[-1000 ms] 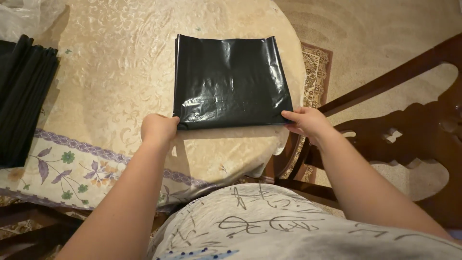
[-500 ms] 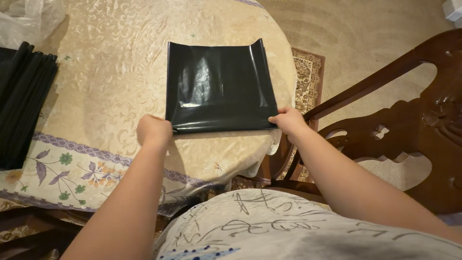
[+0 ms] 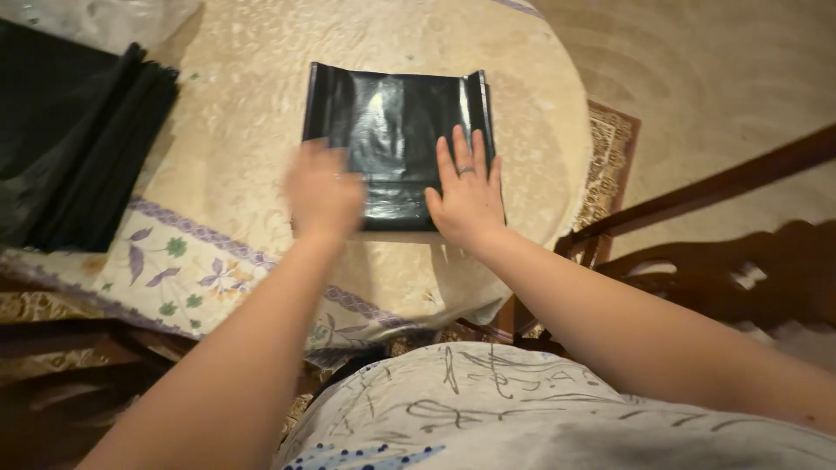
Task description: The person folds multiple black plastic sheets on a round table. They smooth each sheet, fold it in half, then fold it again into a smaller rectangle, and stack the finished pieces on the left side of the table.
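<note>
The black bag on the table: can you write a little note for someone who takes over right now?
Left hand: blurred, flat on the near left part of the black plastic bag.
Right hand: open, palm down, pressing the bag's near right part; a ring shows on one finger.
The bag lies folded into a rough square on the round table, its right edge slightly lifted.
A stack of black bags sits at the table's left.
Done: bag folded flat. Left: possibly more pressing or folding; unclear.

left hand (image 3: 324, 193) smeared by motion blur, fingers impossible to separate, near edge of the black bag (image 3: 392, 130) covered by both hands, right palm (image 3: 468, 196) hiding its near right corner, stack (image 3: 74, 144) of dark bags cut off at the left edge, chair (image 3: 723, 252) running out of view on the right
</note>
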